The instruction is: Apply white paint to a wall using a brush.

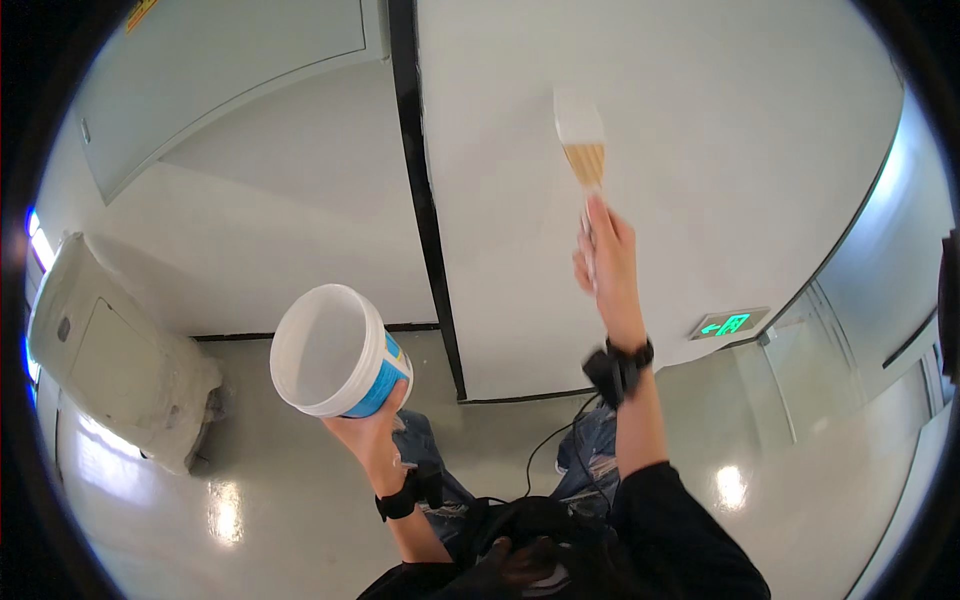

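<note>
My right hand [611, 244] grips the pale handle of a flat paintbrush [583, 161], raised against the white wall [697, 165]. The brush head is white at its far end, with a tan, streaked section below. Its tip is blurred and lies over the wall; I cannot tell whether it touches. In my left hand [379, 442] is a white plastic bucket [330, 352] with a blue label, tilted so that its open mouth faces up towards me. White shows inside, but whether there is paint at the bottom is unclear.
A black vertical strip [420, 165] runs along the wall's corner. Low on the right is a lit green exit sign [727, 325]. A plastic-wrapped machine [120, 352] stands at left on the glossy floor [300, 510]. Upper left is a grey wall panel [240, 52]. A dark cable [534, 454] hangs by my legs.
</note>
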The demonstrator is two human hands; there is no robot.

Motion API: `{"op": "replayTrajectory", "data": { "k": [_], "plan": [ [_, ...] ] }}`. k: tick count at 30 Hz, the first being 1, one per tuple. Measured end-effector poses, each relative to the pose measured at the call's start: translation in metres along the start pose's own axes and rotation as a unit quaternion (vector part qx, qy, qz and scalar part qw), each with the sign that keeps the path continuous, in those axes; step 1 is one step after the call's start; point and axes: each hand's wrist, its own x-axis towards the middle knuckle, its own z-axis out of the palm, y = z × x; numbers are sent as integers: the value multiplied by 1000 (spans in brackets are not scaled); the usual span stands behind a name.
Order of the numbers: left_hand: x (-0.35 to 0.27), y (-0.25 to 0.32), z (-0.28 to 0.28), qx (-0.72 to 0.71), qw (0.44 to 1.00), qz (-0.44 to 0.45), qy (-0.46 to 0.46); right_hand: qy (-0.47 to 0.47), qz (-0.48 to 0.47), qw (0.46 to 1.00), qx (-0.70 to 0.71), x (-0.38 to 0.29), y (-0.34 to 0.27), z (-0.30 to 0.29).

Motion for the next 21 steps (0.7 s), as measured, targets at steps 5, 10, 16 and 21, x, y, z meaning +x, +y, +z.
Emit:
{"op": "replayTrajectory", "data": {
  "k": [5,10,16,21],
  "plan": [
    [1,-10,-15,26,1000,12,10,13,81,996,18,-3,81,2],
    [1,-5,-5,24,1000,-2,7,35,207,978,-8,-68,117,-22],
    [3,-9,-9,21,1000,2,0,16,-34,999,-10,1,2,31],
    [1,1,-11,3,1000,2,20,12,19,1000,-5,9,90,5]
  ]
}}
